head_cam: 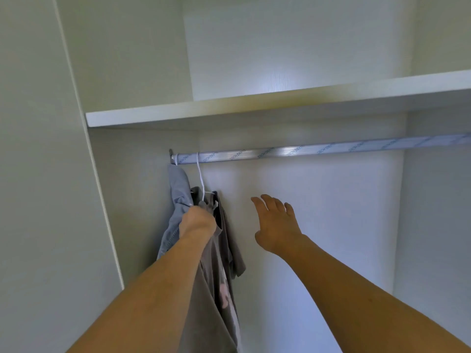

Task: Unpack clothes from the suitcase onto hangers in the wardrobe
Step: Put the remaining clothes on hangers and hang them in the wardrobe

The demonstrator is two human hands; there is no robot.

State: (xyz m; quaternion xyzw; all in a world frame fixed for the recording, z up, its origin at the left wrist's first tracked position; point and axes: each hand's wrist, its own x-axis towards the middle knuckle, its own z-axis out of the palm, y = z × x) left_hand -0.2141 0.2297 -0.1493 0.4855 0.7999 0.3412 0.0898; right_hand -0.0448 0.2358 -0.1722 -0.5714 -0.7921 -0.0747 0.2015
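The brown garment (pixel 216 271) hangs from a white hanger (pixel 201 179) hooked near the left end of the rail (pixel 280 152), its long axis dropping straight down, just beside a grey-blue garment (pixel 175 200). The left hand (pixel 197 221) grips it at the hanger's neck, fingers curled into the cloth. The right hand (pixel 276 222) (spread, holding nothing) hovers to its right, the farther of the two.

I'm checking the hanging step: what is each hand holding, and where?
The left hand grips the brown shirt at its top, just below the hanger hook. The right hand holds nothing.
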